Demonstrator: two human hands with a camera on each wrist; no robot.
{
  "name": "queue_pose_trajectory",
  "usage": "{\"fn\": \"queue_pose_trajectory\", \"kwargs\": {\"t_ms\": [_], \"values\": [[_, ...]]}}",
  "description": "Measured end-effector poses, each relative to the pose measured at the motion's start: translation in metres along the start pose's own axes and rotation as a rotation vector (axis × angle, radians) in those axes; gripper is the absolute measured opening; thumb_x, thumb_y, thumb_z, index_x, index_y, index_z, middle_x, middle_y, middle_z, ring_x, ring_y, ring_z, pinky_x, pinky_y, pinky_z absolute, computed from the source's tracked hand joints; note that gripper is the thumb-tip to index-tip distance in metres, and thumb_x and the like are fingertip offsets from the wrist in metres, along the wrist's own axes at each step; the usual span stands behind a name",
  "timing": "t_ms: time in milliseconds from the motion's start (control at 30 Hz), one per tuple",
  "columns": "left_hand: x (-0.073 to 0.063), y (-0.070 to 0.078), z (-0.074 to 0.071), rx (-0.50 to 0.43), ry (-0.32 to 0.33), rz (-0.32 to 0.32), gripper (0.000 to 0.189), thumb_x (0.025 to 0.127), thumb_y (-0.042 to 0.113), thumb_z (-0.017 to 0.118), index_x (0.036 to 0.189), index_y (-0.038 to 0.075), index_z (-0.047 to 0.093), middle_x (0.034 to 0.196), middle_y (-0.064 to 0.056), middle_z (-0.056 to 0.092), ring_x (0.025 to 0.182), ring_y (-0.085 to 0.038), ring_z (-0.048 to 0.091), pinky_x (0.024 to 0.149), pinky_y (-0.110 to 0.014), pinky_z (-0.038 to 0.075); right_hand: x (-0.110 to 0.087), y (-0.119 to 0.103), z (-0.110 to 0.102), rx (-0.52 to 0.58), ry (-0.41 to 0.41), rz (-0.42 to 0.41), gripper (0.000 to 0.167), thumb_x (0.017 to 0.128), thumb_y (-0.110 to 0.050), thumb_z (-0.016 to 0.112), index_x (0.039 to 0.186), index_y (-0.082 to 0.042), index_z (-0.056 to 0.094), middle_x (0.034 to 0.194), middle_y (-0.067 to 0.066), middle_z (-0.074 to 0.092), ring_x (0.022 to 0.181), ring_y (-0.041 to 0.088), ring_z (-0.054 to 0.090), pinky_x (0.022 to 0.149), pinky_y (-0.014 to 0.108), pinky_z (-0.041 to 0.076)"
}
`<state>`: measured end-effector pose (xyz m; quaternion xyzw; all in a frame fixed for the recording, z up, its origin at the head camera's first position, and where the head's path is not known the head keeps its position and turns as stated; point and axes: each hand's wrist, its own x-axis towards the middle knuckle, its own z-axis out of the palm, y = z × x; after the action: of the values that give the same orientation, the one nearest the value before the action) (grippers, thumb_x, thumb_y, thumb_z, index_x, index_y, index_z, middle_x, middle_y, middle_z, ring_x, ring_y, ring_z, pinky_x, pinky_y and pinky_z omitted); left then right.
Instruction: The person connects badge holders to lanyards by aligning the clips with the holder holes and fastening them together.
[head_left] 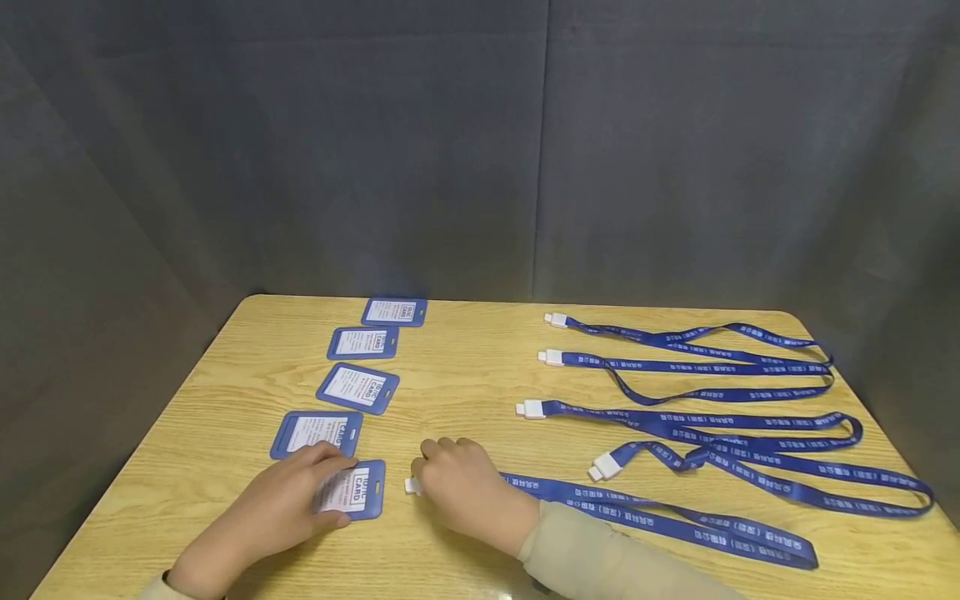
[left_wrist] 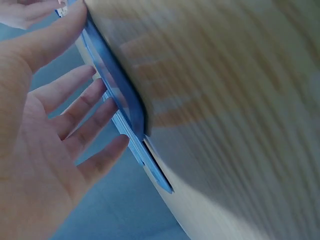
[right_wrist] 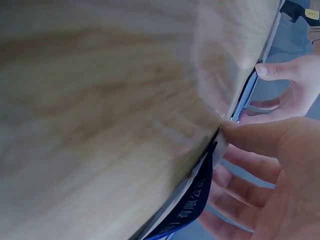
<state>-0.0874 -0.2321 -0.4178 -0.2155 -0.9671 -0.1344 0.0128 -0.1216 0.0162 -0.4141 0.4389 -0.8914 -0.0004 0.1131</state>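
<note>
My left hand (head_left: 281, 504) holds a blue badge holder (head_left: 369, 490) by its edges, thumb on the near side and fingers across the far side. The white card inside is partly covered by that hand. In the left wrist view the fingers (left_wrist: 82, 107) lie along the holder (left_wrist: 115, 80), close to the wood. A short way right, my right hand (head_left: 468, 492) pinches the white clip (head_left: 411, 485) of a blue lanyard (head_left: 645, 518), whose strap runs off rightward under the wrist. The thumb (right_wrist: 250, 136) shows at the clip (right_wrist: 220, 147) in the right wrist view.
Several more blue badge holders (head_left: 357, 387) lie in a slanting column on the left, the closest one (head_left: 315, 429) just behind my left hand. Several blue lanyards (head_left: 697, 367) with white clips (head_left: 531, 408) spread over the right side of the wooden table (head_left: 457, 367). Dark cloth (head_left: 420, 167) hangs behind.
</note>
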Motion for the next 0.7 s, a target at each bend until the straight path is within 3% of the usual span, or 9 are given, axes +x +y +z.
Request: {"fn": "queue_pose_trajectory", "kwargs": {"t_ms": [467, 700], "values": [[0.005, 0.004, 0.004, -0.052, -0.032, -0.019, 0.061, 0.069, 0.034, 0.090, 0.122, 0.014, 0.068, 0.116, 0.004, 0.059, 0.104, -0.015, 0.059, 0.088, -0.042, 0.054, 0.013, -0.010, 0.000, -0.013, -0.018, 0.001, 0.008, 0.081, -0.018, 0.079, 0.087, -0.014, 0.075, 0.076, -0.002, 0.056, 0.057, 0.007, 0.049, 0.049, 0.018, 0.040], [0.002, 0.008, 0.005, -0.052, -0.050, -0.045, 0.060, 0.075, 0.035, 0.087, 0.127, 0.014, 0.066, 0.122, 0.000, 0.057, 0.108, -0.017, 0.056, 0.090, -0.044, 0.053, 0.013, -0.012, -0.001, 0.015, -0.017, -0.011, 0.012, 0.080, -0.015, 0.079, 0.090, -0.010, 0.076, 0.079, 0.000, 0.058, 0.060, 0.008, 0.051, 0.050, 0.016, 0.046]]}}
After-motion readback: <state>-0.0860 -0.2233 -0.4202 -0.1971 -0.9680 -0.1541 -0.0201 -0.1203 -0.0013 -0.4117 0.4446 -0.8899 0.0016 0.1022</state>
